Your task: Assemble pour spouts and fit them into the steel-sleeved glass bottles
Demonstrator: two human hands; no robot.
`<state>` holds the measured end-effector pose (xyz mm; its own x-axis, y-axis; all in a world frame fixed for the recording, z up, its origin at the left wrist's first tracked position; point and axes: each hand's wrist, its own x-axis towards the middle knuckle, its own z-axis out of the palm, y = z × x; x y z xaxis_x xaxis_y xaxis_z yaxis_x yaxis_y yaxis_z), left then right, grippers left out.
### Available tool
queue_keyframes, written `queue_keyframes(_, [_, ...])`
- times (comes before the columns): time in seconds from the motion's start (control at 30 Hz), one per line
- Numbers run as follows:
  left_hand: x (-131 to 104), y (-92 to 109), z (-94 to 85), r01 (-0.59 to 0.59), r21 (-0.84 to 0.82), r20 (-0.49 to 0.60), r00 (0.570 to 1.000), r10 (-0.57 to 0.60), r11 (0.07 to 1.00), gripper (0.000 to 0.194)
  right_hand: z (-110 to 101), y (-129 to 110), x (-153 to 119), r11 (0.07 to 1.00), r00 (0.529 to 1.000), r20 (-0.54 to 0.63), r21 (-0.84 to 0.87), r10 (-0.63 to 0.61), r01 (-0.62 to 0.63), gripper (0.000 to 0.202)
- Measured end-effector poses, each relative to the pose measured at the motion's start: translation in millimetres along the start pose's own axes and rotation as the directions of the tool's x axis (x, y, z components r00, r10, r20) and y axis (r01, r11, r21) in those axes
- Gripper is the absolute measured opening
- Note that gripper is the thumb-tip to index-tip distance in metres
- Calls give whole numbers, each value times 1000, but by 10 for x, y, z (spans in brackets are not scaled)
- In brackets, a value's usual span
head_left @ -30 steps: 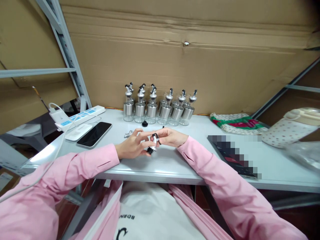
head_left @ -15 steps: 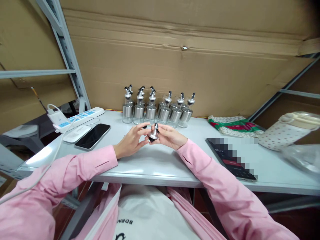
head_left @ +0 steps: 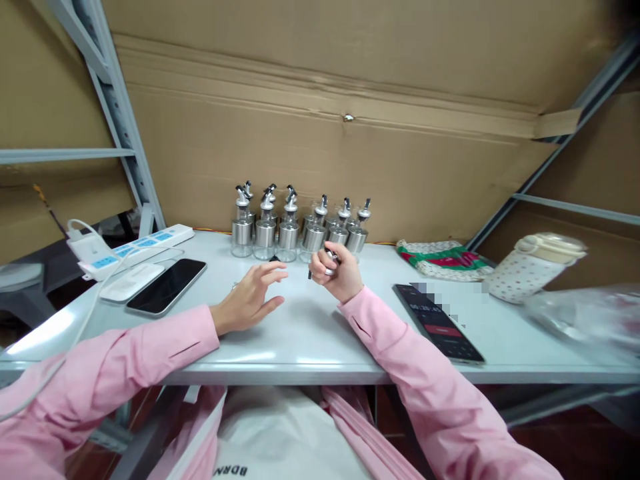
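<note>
My right hand (head_left: 346,275) is curled around a bottle pour spout (head_left: 329,271), held above the table in front of the bottles. Only a bit of its silver and black surface shows between the fingers. My left hand (head_left: 250,298) is held apart to the left, fingers outstretched and thumb spread, with nothing in it. Just behind its fingertips a small black-tipped piece (head_left: 275,259) is partly hidden. Beyond both hands stand several glass bottles (head_left: 289,235) with steel sleeves and silver-and-black pour spouts, grouped in rows.
On the left lie a black phone (head_left: 167,287), a white charging pad (head_left: 131,283) and a power strip (head_left: 140,250) with a cable. To the right are another phone (head_left: 440,327), a patterned cloth pouch (head_left: 440,260), a dotted tumbler (head_left: 530,270) and a plastic bag (head_left: 585,320). Cardboard (head_left: 320,160) backs the table.
My hands have moved apart. The left has let go of the pour spout and opened, while the right has closed around it and turned. The whole view has shifted slightly.
</note>
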<state>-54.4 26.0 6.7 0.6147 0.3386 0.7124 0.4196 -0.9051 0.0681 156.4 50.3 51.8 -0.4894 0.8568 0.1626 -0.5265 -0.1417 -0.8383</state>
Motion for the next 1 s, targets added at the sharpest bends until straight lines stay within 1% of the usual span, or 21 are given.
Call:
queue_keyframes(0.1, [0,15,-20,7,23,21,1000,-8,1000,32,-23,-45,-8,996,994,-75,36,-79,82,42])
queue_keyframes(0.17, [11,21,-37,1,59,35,999,-3,998,31,-15,-67,-22,992,988,-104,42,-117,121,40])
queue_keyframes(0.23, [51,20,-57,-32,121,39,999,27,992,30,9,-67,-35,989,982,-122,30,-143,148,38])
queue_keyframes(0.3, [149,14,-81,-58,205,16,998,55,977,28,38,-46,-37,987,977,-147,4,-156,158,34])
queue_keyframes(0.33, [227,8,-94,-51,247,-15,998,56,968,28,51,-31,-33,987,973,-165,-15,-161,161,30])
queue_keyframes(0.4, [444,-11,-117,26,314,-111,994,9,949,29,68,-2,-16,985,965,-197,-64,-173,163,18])
queue_keyframes(0.43, [580,-29,-124,89,335,-169,985,-33,938,29,71,8,-5,981,961,-207,-89,-186,170,19])
queue_keyframes(0.47, [730,-55,-127,146,350,-209,975,-75,925,29,70,11,6,977,957,-211,-111,-200,180,24])
queue_keyframes(0.5, [889,-92,-124,186,356,-225,968,-109,916,28,65,8,14,975,955,-211,-121,-211,188,28])
queue_keyframes(0.57, [1210,-204,-106,248,352,-211,961,-182,902,31,51,-17,24,973,951,-215,-113,-224,203,24])
queue_keyframes(0.6, [1363,-277,-92,266,363,-182,960,-212,893,33,45,-37,24,973,948,-225,-100,-227,209,23])
queue_keyframes(0.67, [1638,-445,-68,275,434,-81,960,-267,858,37,39,-84,16,973,941,-250,-72,-230,219,29])
queue_keyframes(0.73, [1865,-617,-54,280,501,44,937,-348,819,40,40,-125,7,973,936,-267,-52,-231,226,32])
queue_keyframes(0.77, [1961,-696,-51,261,541,131,913,-386,800,42,41,-140,6,972,935,-270,-44,-232,229,33])
queue_keyframes(0.8, [2046,-768,-48,221,564,235,881,-411,796,43,40,-150,7,972,933,-272,-37,-235,234,34])
queue_keyframes(0.83, [2122,-833,-43,197,564,299,857,-420,802,43,36,-156,11,969,929,-277,-31,-243,244,34])
queue_keyframes(0.9, [2251,-941,-17,165,558,394,809,-435,813,43,21,-159,26,962,916,-301,-26,-266,271,31])
queue_keyframes(1.0, [2402,-1063,79,164,564,470,742,-478,809,46,-17,-163,52,952,892,-340,-35,-299,306,28])
